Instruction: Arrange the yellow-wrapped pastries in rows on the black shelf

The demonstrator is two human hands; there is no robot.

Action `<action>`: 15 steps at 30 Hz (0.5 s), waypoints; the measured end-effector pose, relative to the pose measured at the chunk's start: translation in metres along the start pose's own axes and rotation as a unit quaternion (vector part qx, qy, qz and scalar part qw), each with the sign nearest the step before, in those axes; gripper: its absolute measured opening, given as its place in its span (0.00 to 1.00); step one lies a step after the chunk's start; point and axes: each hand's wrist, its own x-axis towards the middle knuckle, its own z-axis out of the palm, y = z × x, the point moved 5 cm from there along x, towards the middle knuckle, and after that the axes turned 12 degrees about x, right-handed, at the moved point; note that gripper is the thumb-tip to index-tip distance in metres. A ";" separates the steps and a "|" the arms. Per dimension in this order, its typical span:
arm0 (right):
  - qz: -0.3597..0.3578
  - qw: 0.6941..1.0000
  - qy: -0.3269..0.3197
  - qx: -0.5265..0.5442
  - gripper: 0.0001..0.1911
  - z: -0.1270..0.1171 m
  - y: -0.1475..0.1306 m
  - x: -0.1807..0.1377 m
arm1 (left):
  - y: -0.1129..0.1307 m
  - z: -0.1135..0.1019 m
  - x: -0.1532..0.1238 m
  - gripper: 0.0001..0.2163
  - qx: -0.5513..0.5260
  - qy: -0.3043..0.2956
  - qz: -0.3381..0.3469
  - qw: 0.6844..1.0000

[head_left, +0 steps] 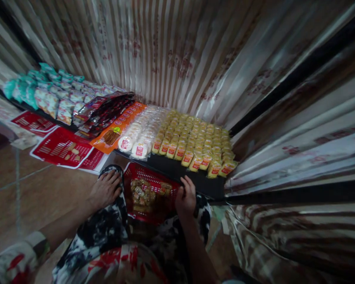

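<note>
My left hand (106,187) rests on my left knee, its fingers stretched out flat over the patterned trousers, holding nothing. Close to the front edge of a black shelf (202,184), my right hand (185,199) is raised with the fingers loosely apart and nothing visible in it. Between my knees stands a red plastic basket (171,201) with small brown wrapped snacks (143,191) inside. Rows of yellow wrapped cakes (189,142) fill the shelf's right part. Beside them lie white round packaged snacks (136,136).
Further left on the shelf are an orange packet (115,128), a stack of dark red packets (106,112), white packets (66,108) and green-topped packets (25,88). Red printed sheets (65,148) hang along the front edge. Striped curtains (165,51) and black poles (284,83) surround the shelf.
</note>
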 end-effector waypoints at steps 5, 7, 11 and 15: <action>-0.055 0.996 -0.063 0.035 0.16 0.032 -0.024 -0.003 | 0.005 -0.011 0.020 0.11 -0.004 -0.058 0.028 0.998; -0.049 0.991 -0.108 0.059 0.16 0.042 -0.027 -0.008 | 0.015 -0.013 0.019 0.13 -0.023 -0.104 0.042 0.993; 0.103 0.946 -0.293 0.099 0.18 0.086 -0.001 -0.035 | 0.046 0.004 0.023 0.16 -0.186 -0.230 -0.006 0.955; 0.206 0.882 -0.402 0.135 0.16 0.135 0.031 -0.068 | 0.079 0.054 0.046 0.06 -0.438 -0.271 -0.216 0.829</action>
